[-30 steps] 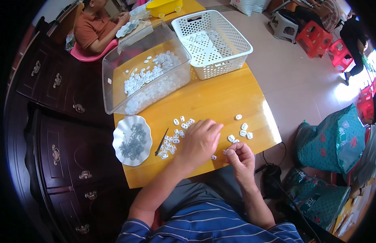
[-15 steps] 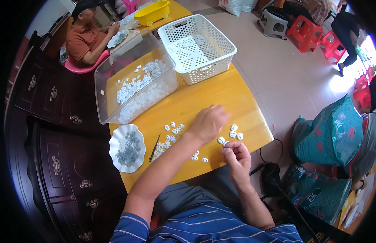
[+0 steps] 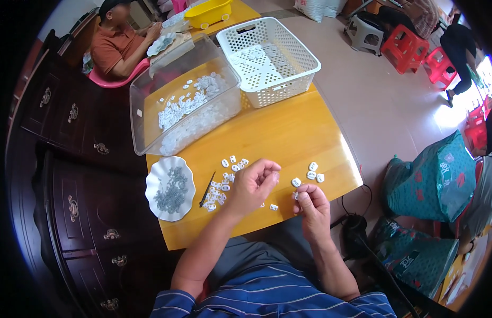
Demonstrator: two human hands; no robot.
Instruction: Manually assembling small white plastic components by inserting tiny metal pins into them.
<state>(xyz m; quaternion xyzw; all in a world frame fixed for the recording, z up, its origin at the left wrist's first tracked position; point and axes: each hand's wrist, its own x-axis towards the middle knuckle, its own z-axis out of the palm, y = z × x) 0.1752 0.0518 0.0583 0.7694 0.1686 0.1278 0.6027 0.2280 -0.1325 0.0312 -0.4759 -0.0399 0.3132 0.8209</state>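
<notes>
My right hand (image 3: 313, 205) pinches a small white plastic piece (image 3: 295, 195) between thumb and fingertips, just over the table's near edge. My left hand (image 3: 254, 185) hovers to its left with fingers curled toward the thumb; anything in them is too small to make out. Partly behind that hand lie several loose white pieces with dark holes (image 3: 225, 188). Alongside them rests a thin black pointed tool (image 3: 207, 190). Beyond my right hand sit a few more white pieces (image 3: 311, 174). A wavy-rimmed white plate (image 3: 151, 186) at the left holds a heap of small grey parts (image 3: 173, 192).
A clear plastic bin (image 3: 140, 127) holding many white pieces stands at the far left of the yellow table (image 3: 288, 132). A white perforated basket (image 3: 267, 98) is beside it. Another person (image 3: 116, 47) sits beyond the bin. Teal bags (image 3: 423, 177) stand on the right.
My left hand has drawn back leftward and nearer from above the table, its fingers now bent toward the thumb. The right hand keeps its pinch in nearly the same place.
</notes>
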